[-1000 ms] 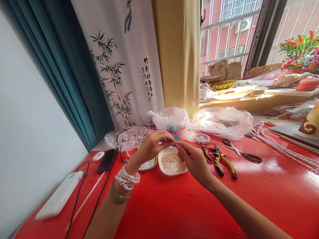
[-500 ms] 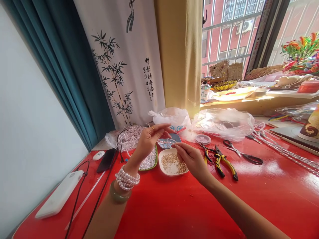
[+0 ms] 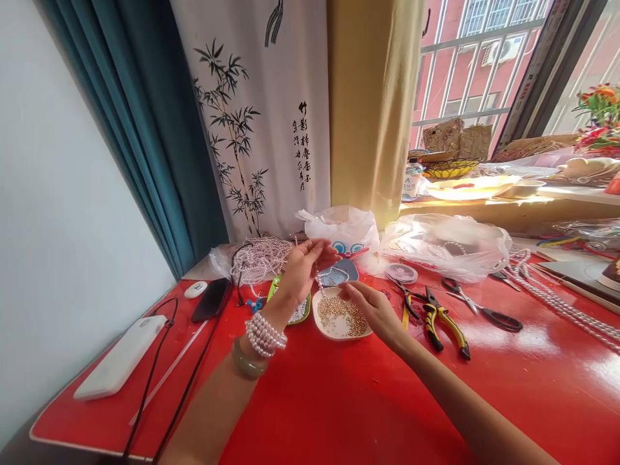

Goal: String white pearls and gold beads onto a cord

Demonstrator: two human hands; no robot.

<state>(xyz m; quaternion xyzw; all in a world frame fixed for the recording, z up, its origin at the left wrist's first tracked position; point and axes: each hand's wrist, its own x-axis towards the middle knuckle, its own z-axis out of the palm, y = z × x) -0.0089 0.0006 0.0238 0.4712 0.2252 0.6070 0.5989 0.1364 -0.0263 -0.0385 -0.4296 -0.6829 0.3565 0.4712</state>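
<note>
up and in comes the left hand (image 3: 299, 274), fingers drawn together where they were spread a moment ago, and the beaded strand (image 3: 317, 276) that ran almost level now drops towards the white dish (image 3: 339, 337). the view has swung too, so the whole table (image 3: 310, 400) sits farther right.

now the grips: the left looks to have a narrow pinch on the strand, though the exact contact is hidden by the fingers. across from it, the right hand (image 3: 380, 313) is at the dish's far edge, thumb and forefinger close together; whether they hold anything is too small to tell. the strand hangs between the two, by the blue tray (image 3: 351, 266), its curve hard to separate from whatever lies there.

so how far along? a run of beads is already threaded, and i'd call it a piece in progress, with no closed end to be made out. plenty of gold beads (image 3: 357, 321) lie loose in the white dish, and pale beads (image 3: 298, 313) sit unstrung in the green dish (image 3: 272, 287). the pliers (image 3: 433, 326) and scissors (image 3: 504, 320) lie untouched off to the right, so no trimming or crimping is under way.
</note>
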